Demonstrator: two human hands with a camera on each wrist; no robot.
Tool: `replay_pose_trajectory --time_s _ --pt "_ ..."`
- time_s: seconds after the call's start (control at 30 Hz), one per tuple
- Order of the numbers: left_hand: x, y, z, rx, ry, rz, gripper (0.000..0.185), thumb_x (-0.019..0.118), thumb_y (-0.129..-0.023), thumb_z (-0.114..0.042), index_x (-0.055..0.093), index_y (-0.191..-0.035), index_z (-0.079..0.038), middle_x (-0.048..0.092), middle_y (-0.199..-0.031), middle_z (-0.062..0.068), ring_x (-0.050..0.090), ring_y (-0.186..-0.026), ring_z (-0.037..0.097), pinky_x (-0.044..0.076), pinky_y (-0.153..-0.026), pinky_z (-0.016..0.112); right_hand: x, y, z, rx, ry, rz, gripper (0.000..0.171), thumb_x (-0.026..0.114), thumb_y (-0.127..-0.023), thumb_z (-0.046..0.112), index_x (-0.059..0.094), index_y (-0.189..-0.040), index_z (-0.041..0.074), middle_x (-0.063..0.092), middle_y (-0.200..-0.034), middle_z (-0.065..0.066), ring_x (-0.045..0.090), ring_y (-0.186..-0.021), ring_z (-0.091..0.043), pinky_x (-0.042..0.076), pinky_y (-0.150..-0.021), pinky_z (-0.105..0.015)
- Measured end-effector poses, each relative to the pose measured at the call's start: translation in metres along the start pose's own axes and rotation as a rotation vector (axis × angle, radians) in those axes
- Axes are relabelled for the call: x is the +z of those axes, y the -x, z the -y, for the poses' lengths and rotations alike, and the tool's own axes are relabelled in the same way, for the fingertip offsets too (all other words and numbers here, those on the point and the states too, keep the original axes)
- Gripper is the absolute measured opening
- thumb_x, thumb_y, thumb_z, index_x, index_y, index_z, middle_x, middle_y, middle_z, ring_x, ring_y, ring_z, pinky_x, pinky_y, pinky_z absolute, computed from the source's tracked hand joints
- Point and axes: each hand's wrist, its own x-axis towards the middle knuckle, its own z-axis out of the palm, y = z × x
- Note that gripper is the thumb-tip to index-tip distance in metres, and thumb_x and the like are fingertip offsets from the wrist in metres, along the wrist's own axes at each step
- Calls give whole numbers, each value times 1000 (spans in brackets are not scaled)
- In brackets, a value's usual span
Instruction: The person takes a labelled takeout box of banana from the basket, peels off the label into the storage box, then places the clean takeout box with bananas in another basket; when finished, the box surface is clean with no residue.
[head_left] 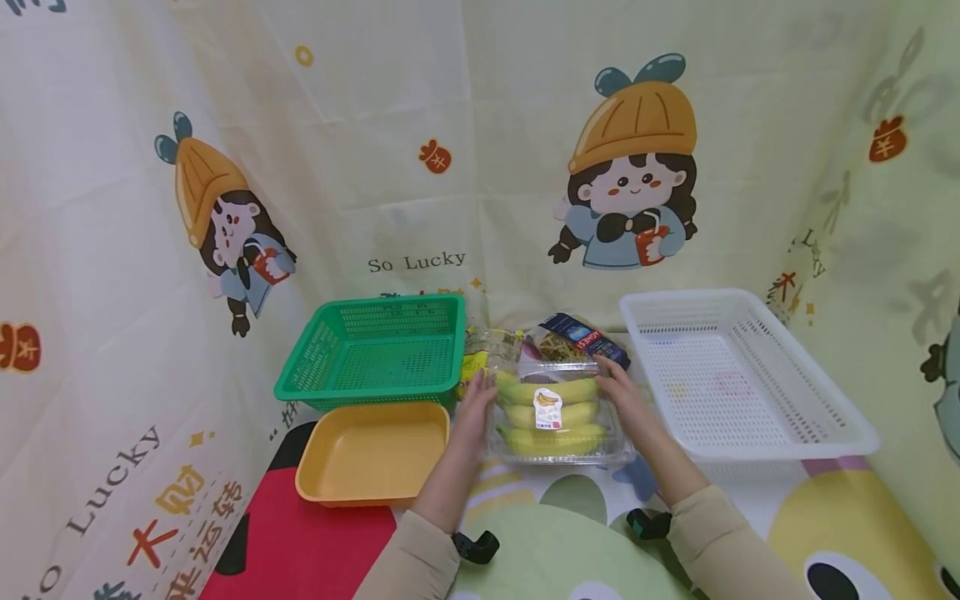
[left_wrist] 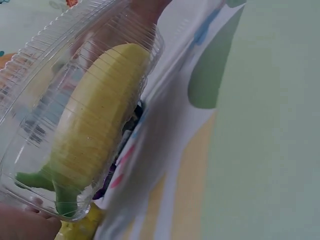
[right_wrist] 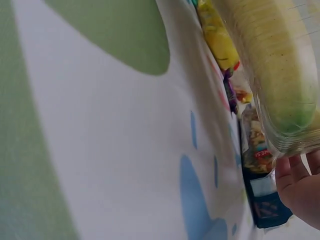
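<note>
A clear plastic clamshell box (head_left: 626,450) of yellow bananas (head_left: 555,442), with a white label (head_left: 548,408) on top, is held between both hands in the middle of the head view. My left hand (head_left: 474,412) grips its left side, my right hand (head_left: 628,407) its right side. In the left wrist view, one banana (left_wrist: 97,115) with green stems shows through the ribbed wall, and the fingers sit at the box's lower corner. The right wrist view shows the right hand (right_wrist: 300,187) with fingertips under the box's end, the box raised above the cloth.
Behind the box lie a dark blue pasta bag (head_left: 577,340) and a yellow package (head_left: 474,364). To the left stand a green basket (head_left: 375,395) and an orange tray (head_left: 367,498); on the right is a white basket (head_left: 787,450). A printed curtain (head_left: 510,192) hangs behind.
</note>
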Motion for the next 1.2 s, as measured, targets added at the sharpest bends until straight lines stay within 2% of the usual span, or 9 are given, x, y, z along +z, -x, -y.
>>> replay_pose_trajectory --time_s 0.13,0.23,0.3,0.43,0.63,0.83,0.97,1.1,1.2 --pt "2 -1 8 1 28 -4 66 46 -101 -21 16 -160 -17 26 -164 5 20 -153 27 9 -125 49 -1 -4 -6 -7 2 -23 53 42 -104 23 32 -154 9 30 -159 -20 39 -135 -30 36 -108 -37" --pt "4 -2 12 5 60 -10 65 45 -101 -18 18 -159 -16 25 -164 7 18 -153 29 9 -125 50 -1 -6 -9 -4 -12 -35 51 41 -104 18 32 -152 5 34 -155 -21 45 -123 -16 40 -98 -22" --pt "5 -2 13 -3 75 -14 64 46 -101 -19 19 -159 -18 24 -164 7 17 -153 28 9 -125 49 -1 -6 -8 10 -22 -38 50 40 -104 16 32 -152 4 36 -153 -20 47 -114 -7 41 -92 -17" --pt "4 -2 12 -8 77 -9 64 46 -100 -17 20 -159 -15 19 -166 9 15 -154 29 9 -125 48 1 0 3 54 -38 -44 49 41 -102 13 34 -149 1 39 -148 -20 48 -103 -1 42 -91 -20" --pt "3 7 0 -6 8 2 63 47 -99 -13 24 -156 -4 17 -165 17 14 -153 36 12 -125 50 6 9 20 94 -24 -69 46 45 -100 12 38 -142 -4 46 -139 -18 49 -103 -2 41 -93 -23" --pt "6 19 -10 -7 -39 0 61 47 -99 -14 27 -155 -1 23 -163 19 19 -151 38 15 -124 51 4 -2 -4 87 -35 -83 42 47 -99 12 42 -139 -1 47 -137 -16 49 -102 -3 42 -88 -18" --pt "6 16 -6 -19 -13 10 61 47 -100 -15 25 -156 -4 24 -163 17 21 -151 36 14 -124 50 3 -8 -18 78 -26 -83 42 46 -100 14 41 -140 1 45 -139 -15 47 -102 2 39 -89 -15" --pt "4 11 0 -27 16 24 62 47 -100 -14 24 -157 -6 27 -162 15 23 -151 33 13 -125 49 2 -6 -13 99 -41 -67 43 44 -101 13 38 -141 -2 43 -143 -20 47 -100 5 39 -89 -16" --pt "1 1 15 -11 23 15 62 47 -100 -16 24 -157 -8 29 -161 15 25 -150 32 13 -125 49 1 -1 -9 101 -43 -45 44 44 -102 13 37 -142 -3 41 -146 -21 46 -103 5 38 -90 -13"
